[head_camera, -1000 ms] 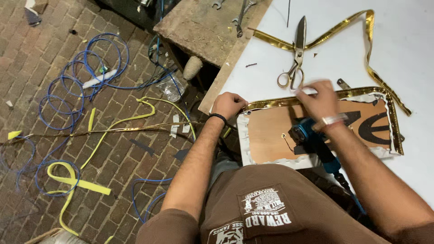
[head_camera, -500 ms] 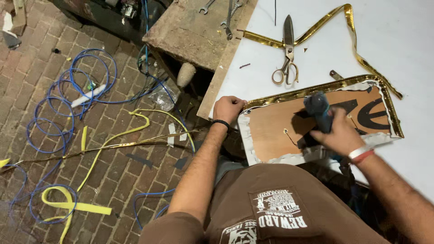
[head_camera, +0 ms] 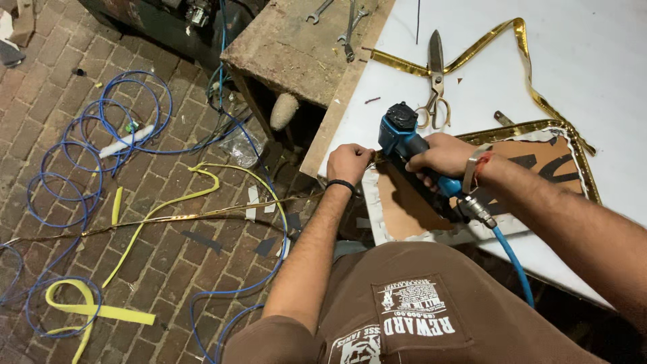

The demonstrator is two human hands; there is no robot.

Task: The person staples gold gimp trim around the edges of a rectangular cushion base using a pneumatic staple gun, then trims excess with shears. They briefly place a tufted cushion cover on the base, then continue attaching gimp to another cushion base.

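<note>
The right hand (head_camera: 441, 156) was wrapped fully around the grip of a blue-and-black air-powered nail gun (head_camera: 411, 149), its blue hose (head_camera: 513, 264) trailing back toward the person's body. The tool's long axis ran diagonally, head up and to the left, pointing at the near-left corner of the brown letter-shaped panel edged with gold metal trim (head_camera: 519, 156) on the white table (head_camera: 593, 67). The left hand (head_camera: 349, 162) lay just left of the gun's nose, fingers curled and apparently pinching the gold strip at that corner, though the contact was partly hidden. Steel scissors (head_camera: 437, 81) lay well beyond.
</note>
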